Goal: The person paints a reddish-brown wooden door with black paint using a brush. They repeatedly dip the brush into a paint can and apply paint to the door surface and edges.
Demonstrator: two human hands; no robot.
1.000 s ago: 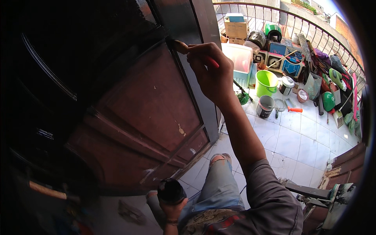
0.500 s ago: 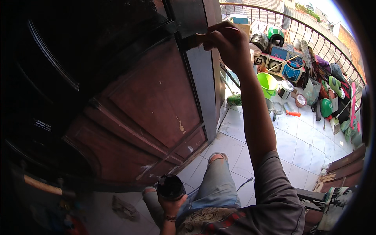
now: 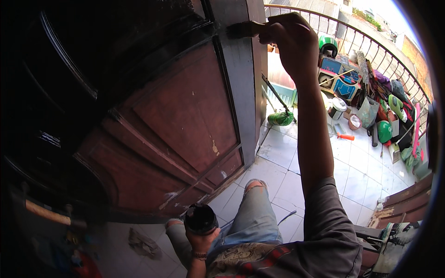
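My right hand (image 3: 291,42) is raised high and grips a paintbrush (image 3: 245,29) whose bristles press against the edge stile of a wooden door (image 3: 185,111). The upper part and edge of the door are coated in glossy black; the lower panels are still reddish brown. My left hand (image 3: 201,240) is low by my waist, holding a small round black tin (image 3: 200,217) upright. My knee in torn jeans shows between both hands.
A white tiled balcony floor (image 3: 357,171) lies to the right, bounded by a curved metal railing (image 3: 371,37). Against the railing stand buckets, paint cans, helmets, bags, boxes and an orange-handled tool (image 3: 345,136). A rag (image 3: 141,243) lies on the floor at lower left.
My right hand with the brush has risen along the door's edge and moved right. The left hand with the tin stays in the same place.
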